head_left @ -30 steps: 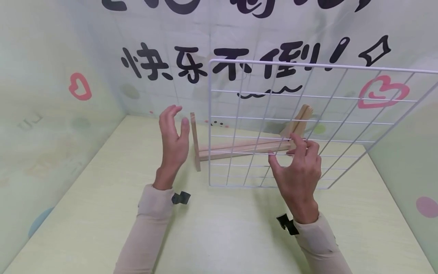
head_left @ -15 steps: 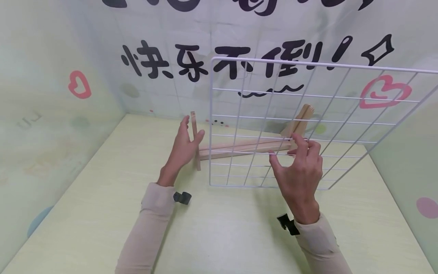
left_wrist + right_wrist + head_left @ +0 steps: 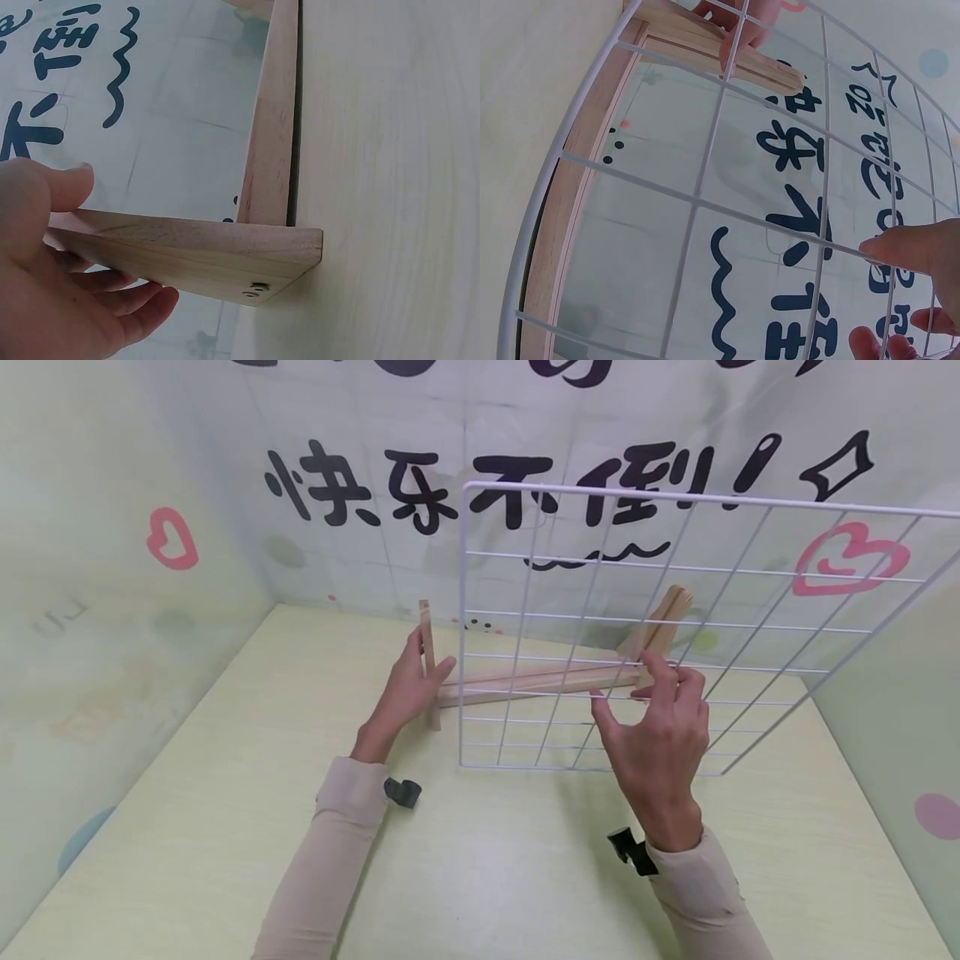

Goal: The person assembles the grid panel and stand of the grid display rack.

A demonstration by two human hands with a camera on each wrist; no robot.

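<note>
My left hand (image 3: 405, 693) grips the upright end board (image 3: 426, 618) of a pale wooden stand. In the left wrist view, the thumb lies on one side of this board (image 3: 202, 240) and the fingers curl at the other. A wooden crossbar (image 3: 540, 683) joins it to another end piece (image 3: 663, 618) at the right. My right hand (image 3: 663, 735) holds a white wire grid panel (image 3: 462, 627) by its wires. The panel stands tilted in front of the stand. The right wrist view has the thumb (image 3: 907, 247) against a wire and several fingers behind the grid.
The pale tabletop (image 3: 480, 877) runs back to a wall sheet (image 3: 360, 577) with black lettering. Side sheets stand at the left (image 3: 112, 652) and right (image 3: 900, 710). The panel's upper right corner passes out of the head view.
My left hand has moved right from beside the end board and now closes around it. The right hand keeps its hold on the grid panel, which stays nearly still.
</note>
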